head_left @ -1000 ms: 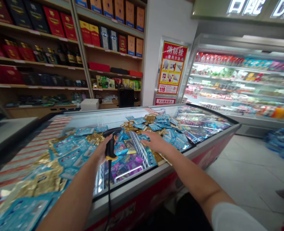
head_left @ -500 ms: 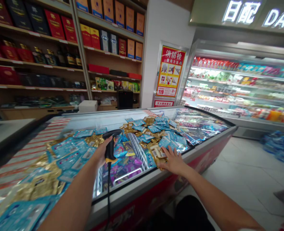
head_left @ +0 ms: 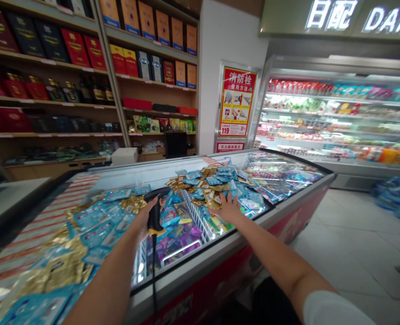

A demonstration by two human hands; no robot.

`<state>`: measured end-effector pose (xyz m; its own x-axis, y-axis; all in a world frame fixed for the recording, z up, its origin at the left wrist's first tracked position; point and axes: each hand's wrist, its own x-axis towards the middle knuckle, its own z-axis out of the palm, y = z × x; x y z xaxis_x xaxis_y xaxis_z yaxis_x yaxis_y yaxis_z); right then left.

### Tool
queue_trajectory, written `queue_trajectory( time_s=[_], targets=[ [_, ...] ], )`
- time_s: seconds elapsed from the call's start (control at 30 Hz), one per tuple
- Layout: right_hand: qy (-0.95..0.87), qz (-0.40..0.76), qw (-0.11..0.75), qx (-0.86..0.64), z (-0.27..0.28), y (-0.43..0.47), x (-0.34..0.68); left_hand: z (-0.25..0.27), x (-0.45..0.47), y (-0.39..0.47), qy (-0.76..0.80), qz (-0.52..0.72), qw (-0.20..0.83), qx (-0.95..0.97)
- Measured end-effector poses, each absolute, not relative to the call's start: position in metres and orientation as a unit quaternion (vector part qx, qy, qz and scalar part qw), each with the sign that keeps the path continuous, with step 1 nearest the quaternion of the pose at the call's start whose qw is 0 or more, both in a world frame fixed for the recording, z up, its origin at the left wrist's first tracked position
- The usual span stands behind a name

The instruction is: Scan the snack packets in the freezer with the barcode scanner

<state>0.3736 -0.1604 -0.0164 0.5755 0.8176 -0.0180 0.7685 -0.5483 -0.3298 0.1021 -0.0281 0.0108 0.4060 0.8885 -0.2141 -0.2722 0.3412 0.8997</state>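
Note:
My left hand (head_left: pixel 141 220) grips a black barcode scanner (head_left: pixel 155 205) with a yellow band; its cable hangs down in front of the chest freezer (head_left: pixel 227 239). My right hand (head_left: pixel 229 208) lies flat, fingers spread, on a pile of blue and gold packets (head_left: pixel 216 183) heaped on the freezer's glass lid. A second heap of blue and gold packets (head_left: pixel 85 225) covers the lid to the left of the scanner. Between the two heaps the freezer stands uncovered, with a white wire divider (head_left: pixel 195 212) and colourful packs inside.
Wooden shelves (head_left: pixel 85 90) with boxed goods line the back wall. A red fire notice (head_left: pixel 236 103) hangs on the white pillar. An open chilled cabinet (head_left: pixel 338 122) runs along the right. Blue packs (head_left: pixel 394 198) lie on the tiled floor at right.
My right hand slid from the pile's middle to the freezer's near edge, pulling packets along, and now rests further in on the pile. The scanner hand has barely moved.

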Motion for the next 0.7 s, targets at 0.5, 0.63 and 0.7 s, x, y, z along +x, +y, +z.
queue_trajectory(
  time_s=[0.5, 0.63, 0.7],
  targets=[
    [-0.501, -0.095, 0.339, -0.79, -0.025, -0.171, 0.408, 0.007, 0.099, -0.024, 0.363, 0.375, 0.726, 0.448],
    [-0.441, -0.145, 0.34, -0.818, -0.016, -0.197, 0.467, 0.01, 0.1, -0.026, 0.366, 0.372, 0.726, 0.447],
    [-0.379, -0.131, 0.317, -0.859, -0.014, -0.21, 0.497, 0.012, 0.1, -0.028, 0.372, 0.373, 0.725, 0.444]
  ],
)
